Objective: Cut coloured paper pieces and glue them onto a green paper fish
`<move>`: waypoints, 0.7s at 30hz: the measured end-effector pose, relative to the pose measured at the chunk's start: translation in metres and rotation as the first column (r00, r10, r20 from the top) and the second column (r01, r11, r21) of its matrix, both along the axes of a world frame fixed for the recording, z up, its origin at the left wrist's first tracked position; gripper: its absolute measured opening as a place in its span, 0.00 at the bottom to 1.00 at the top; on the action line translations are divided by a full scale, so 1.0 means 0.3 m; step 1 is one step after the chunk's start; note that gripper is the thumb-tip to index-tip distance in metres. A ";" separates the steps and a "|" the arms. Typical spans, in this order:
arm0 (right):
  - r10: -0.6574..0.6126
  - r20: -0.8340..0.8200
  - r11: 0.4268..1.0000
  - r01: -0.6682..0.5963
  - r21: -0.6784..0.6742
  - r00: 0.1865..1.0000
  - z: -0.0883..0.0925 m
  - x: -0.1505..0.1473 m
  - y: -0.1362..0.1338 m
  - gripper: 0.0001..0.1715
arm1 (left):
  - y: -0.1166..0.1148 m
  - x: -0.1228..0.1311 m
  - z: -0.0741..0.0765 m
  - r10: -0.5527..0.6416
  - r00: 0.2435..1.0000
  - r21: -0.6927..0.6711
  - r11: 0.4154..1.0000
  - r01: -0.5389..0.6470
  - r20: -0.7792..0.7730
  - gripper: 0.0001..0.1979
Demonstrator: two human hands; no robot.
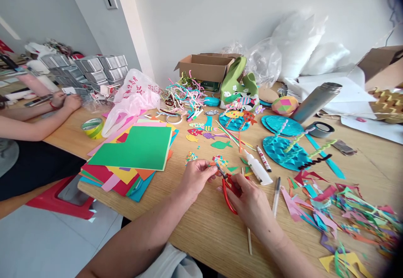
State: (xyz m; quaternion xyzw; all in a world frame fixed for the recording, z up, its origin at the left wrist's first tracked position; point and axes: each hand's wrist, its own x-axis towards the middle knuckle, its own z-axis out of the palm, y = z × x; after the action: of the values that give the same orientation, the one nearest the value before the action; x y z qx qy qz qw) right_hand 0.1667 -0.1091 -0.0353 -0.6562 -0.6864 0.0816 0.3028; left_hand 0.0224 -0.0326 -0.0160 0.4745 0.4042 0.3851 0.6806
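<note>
My right hand (248, 200) is closed round the red handles of a pair of scissors (228, 188), blades pointing up and left. My left hand (197, 175) pinches a small piece of paper (211, 165) at the blade tips; the piece is too small to make out clearly. Both hands hover low over the wooden table (208, 223), just in front of small multicoloured paper bits (219, 160). A white glue bottle (257, 169) and a marker (263, 159) lie just right of the scissors, and a pen (276, 196) lies beside my right wrist.
A stack of coloured paper, green on top (135, 148), lies at left. Blue paper plates (285, 152), paper fish, pipe cleaners (184, 93) and a metal flask (316, 102) sit farther back. Paper scraps (346, 211) pile at right. Another person's hands (64, 101) rest at far left.
</note>
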 end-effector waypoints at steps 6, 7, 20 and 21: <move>0.001 -0.003 1.000 -0.001 0.018 1.000 0.003 0.000 0.001 0.15 | -0.003 0.000 0.002 0.010 1.000 0.018 1.000 -0.010 -0.011 0.10; 0.002 -0.007 1.000 -0.001 0.016 1.000 0.003 0.000 0.001 0.15 | -0.004 0.000 0.003 0.011 1.000 0.018 1.000 -0.011 -0.012 0.10; 0.006 -0.008 1.000 -0.006 0.009 1.000 0.004 -0.003 -0.001 0.14 | -0.002 0.000 0.002 0.011 0.998 0.079 0.997 -0.007 -0.057 0.10; 0.004 -0.004 1.000 -0.004 0.014 1.000 0.004 -0.003 -0.001 0.14 | -0.003 0.000 0.002 0.012 0.997 0.095 0.995 -0.005 -0.070 0.10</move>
State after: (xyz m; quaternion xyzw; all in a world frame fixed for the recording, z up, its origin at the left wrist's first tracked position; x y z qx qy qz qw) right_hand 0.1658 -0.1094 -0.0342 -0.6524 -0.6877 0.0789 0.3087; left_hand 0.0223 -0.0335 -0.0155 0.5177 0.4112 0.3899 0.6410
